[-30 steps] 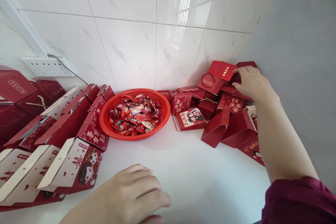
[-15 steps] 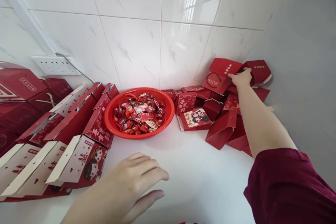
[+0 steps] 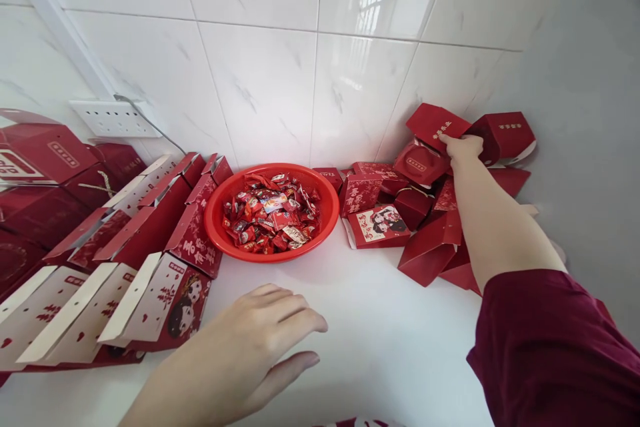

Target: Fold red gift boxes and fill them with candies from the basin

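Note:
My right hand [image 3: 465, 147] reaches to the far right pile and pinches a red gift box [image 3: 435, 125] with gold lettering, thumb on its near face. Some of its fingers are hidden behind the wrist. Right beside it lies another dark red box [image 3: 505, 138]. Just below is a small red box with a cord handle [image 3: 420, 163]. My left hand [image 3: 273, 340] hovers palm down over the white table, empty, with fingers loosely stretched and thumb apart. Beyond it stands a red plastic basket [image 3: 213, 233] filled with wrapped candies [image 3: 273, 213].
Rows of open-topped red and white gift boxes [image 3: 155, 297] stand at the left, with closed red boxes [image 3: 45, 153] behind. A printed box [image 3: 380, 225] lies flat near the pile. A socket strip [image 3: 115, 119] with a cable sits on the tiled wall [image 3: 255, 80].
The view has shifted slightly, so the scene sits a little further right. The box at my right hand has tilted a bit, baring more of the corded box below. My left hand keeps its pose.

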A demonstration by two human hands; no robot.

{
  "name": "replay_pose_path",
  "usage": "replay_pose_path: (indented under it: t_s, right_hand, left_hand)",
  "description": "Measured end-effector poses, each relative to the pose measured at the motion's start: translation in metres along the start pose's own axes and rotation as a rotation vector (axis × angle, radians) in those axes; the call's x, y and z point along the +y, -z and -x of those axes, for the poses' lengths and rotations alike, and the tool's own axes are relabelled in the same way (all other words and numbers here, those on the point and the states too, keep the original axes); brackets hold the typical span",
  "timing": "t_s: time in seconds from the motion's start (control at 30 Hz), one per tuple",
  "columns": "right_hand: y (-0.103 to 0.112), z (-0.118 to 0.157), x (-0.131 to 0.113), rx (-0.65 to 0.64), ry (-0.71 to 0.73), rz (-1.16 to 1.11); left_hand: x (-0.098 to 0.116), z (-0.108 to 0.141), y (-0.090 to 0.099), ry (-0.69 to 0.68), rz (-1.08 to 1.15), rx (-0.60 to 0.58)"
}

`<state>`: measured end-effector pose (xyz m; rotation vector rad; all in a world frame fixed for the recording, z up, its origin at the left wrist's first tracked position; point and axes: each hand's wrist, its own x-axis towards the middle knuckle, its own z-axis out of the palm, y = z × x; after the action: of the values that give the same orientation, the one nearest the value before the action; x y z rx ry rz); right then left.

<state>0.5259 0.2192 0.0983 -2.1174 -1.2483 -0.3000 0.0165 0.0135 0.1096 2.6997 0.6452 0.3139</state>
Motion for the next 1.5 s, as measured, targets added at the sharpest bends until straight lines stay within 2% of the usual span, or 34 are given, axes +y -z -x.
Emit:
replay_pose_path:
  t_s: [0.1, 0.17, 0.3, 0.43, 0.5, 0.57, 0.67, 0.73, 0.77, 0.8, 0.87, 0.97, 1.03, 1.13, 1.23, 1.37, 1.5]
  right_hand:
    - [-0.001, 0.003, -0.006, 0.033, -0.161, -0.023]
    - [-0.001, 0.007, -0.015, 0.061, -0.17, -0.052]
    - [0.006, 0.015, -0.042, 0.148, -0.069, -0.11]
    - [0.033, 0.035, -0.072, 0.192, 0.104, -0.178]
    - [0.053, 0.061, -0.086, 0.205, 0.247, -0.238]
    - [0.074, 0.099, -0.097, 0.123, 0.413, -0.274]
    - [0.096, 0.167, -0.111, -0.058, 0.737, -0.288]
    - [0.103, 0.209, -0.118, -0.2, 0.96, -0.313]
    - [0.105, 0.227, -0.122, -0.241, 1.047, -0.304]
    - [0.105, 0.242, -0.126, -0.265, 1.111, -0.278]
    - [0.106, 0.266, -0.132, -0.289, 1.175, -0.254]
    - [0.107, 0.284, -0.14, -0.267, 1.199, -0.296]
    - [0.109, 0.287, -0.144, -0.21, 1.178, -0.341]
    - [0.109, 0.287, -0.148, -0.105, 1.118, -0.461]
    - [0.105, 0.284, -0.148, -0.058, 1.046, -0.578]
    - [0.098, 0.281, -0.143, -0.105, 1.014, -0.632]
    - [0.091, 0.282, -0.139, -0.164, 0.989, -0.744]
  left_hand:
    - [-0.001, -0.001, -0.001, -0.007, -0.001, -0.005]
    - [-0.002, -0.001, -0.002, -0.005, -0.004, -0.012]
    - [-0.004, 0.002, -0.001, 0.016, -0.004, -0.017]
    - [-0.007, 0.005, 0.003, 0.008, -0.016, 0.003]
    - [-0.011, 0.005, 0.007, 0.032, -0.017, 0.018]
    - [-0.017, 0.004, 0.011, 0.1, -0.017, 0.08]
    - [-0.026, 0.001, 0.016, 0.203, 0.002, 0.307]
    - [-0.032, -0.003, 0.017, 0.206, 0.039, 0.466]
    - [-0.034, -0.005, 0.017, 0.19, 0.065, 0.51]
    - [-0.037, -0.007, 0.016, 0.172, 0.095, 0.519]
    - [-0.043, -0.009, 0.014, 0.154, 0.196, 0.453]
    - [-0.052, -0.01, 0.01, 0.166, 0.412, 0.276]
    - [-0.057, -0.009, 0.008, 0.149, 0.503, 0.234]
    - [-0.059, -0.008, 0.008, 0.079, 0.518, 0.279]
    - [-0.058, -0.009, 0.01, 0.036, 0.474, 0.352]
    - [-0.061, -0.01, 0.011, 0.031, 0.404, 0.447]
    - [-0.068, -0.008, 0.012, 0.02, 0.423, 0.421]
